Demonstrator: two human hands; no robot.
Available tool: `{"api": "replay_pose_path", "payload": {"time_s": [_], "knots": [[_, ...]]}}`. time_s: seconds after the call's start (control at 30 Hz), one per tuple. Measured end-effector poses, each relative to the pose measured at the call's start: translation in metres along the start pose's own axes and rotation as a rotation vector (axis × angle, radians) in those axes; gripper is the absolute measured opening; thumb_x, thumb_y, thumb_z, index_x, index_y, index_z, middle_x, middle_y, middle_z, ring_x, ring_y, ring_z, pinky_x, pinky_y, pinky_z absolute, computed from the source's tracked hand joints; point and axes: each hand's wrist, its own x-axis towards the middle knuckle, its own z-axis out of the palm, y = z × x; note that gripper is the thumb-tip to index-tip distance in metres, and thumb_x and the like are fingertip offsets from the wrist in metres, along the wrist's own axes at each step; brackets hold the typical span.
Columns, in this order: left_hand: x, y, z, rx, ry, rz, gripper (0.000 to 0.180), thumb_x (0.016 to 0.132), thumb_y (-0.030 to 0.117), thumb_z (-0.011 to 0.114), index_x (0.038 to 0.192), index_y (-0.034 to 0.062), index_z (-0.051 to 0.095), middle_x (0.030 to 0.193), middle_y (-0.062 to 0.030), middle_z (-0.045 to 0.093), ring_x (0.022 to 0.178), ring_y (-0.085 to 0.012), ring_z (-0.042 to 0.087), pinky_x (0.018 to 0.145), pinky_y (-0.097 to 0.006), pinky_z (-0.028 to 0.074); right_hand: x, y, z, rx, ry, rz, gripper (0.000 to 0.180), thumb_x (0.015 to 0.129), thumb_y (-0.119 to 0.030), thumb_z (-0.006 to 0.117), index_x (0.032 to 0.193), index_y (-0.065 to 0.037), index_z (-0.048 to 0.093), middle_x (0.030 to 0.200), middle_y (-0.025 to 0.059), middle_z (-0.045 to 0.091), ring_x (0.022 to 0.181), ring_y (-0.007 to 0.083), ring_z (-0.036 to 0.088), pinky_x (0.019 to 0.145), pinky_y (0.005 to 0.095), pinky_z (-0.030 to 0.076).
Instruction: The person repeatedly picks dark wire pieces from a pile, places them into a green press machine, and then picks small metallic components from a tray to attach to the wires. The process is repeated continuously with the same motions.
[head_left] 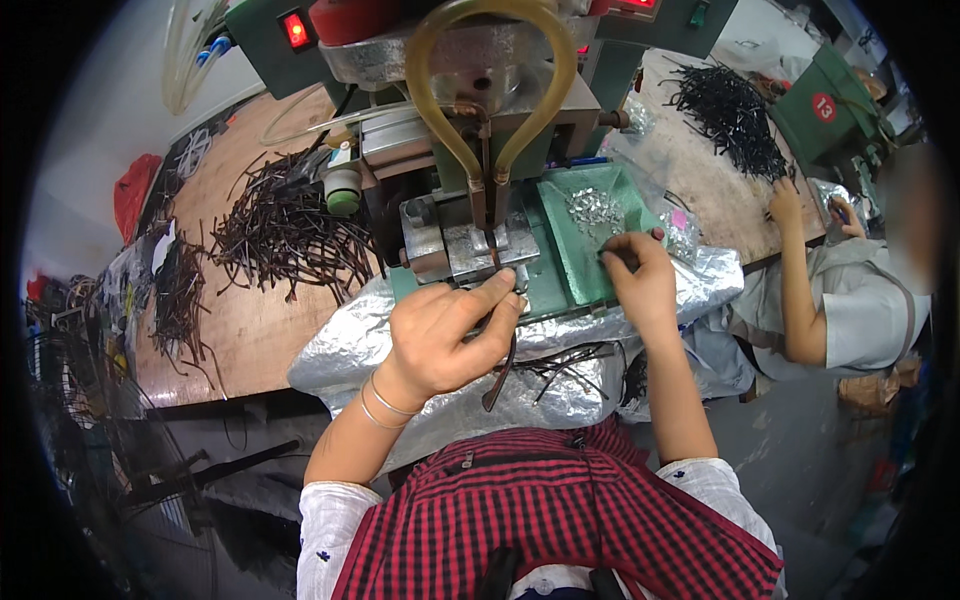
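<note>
Here I have the left hand (440, 338) pinched on a slim dark strip (498, 382) at the metal block (462, 245), presumably to steady it. My right hand (642, 278) curls over the green tray (588, 282), silvery bits (594, 210) within reach; whether its fingertips hold one, I can't tell.

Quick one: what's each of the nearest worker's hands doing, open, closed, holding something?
Left hand: closed, pinching a thin dark strip at the metal block.
Right hand: fingers curled over the green tray; any grip cannot be told.
</note>
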Motion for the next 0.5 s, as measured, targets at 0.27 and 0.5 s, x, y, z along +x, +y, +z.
{"api": "replay_pose_path", "payload": {"time_s": [0.27, 0.5], "knots": [[-0.018, 0.016, -0.009, -0.118, 0.014, -0.205, 0.038, 0.075, 0.003, 0.083, 0.113, 0.007, 0.075, 0.121, -0.0155, 0.075, 0.068, -0.0161, 0.067, 0.055, -0.026, 0.049, -0.005, -0.002, 0.019, -0.373, 0.09, -0.234, 0.01, 0.086, -0.004, 0.072, 0.095, -0.002, 0.068, 0.096, 0.0174, 0.068, 0.093, 0.039, 0.065, 0.085, 0.045, 0.051], [-0.075, -0.011, -0.101, 0.505, 0.228, -0.57, 0.018, 0.084, -0.001, 0.076, 0.099, 0.0087, 0.077, 0.103, -0.0096, 0.077, 0.075, -0.0195, 0.069, 0.062, -0.028, 0.052, -0.005, 0.004, 0.019, -0.104, 0.213, -0.221, 0.022, 0.094, 0.0, 0.065, 0.116, -0.002, 0.071, 0.1, 0.0146, 0.071, 0.095, 0.0349, 0.068, 0.088, 0.0429, 0.053]]}}
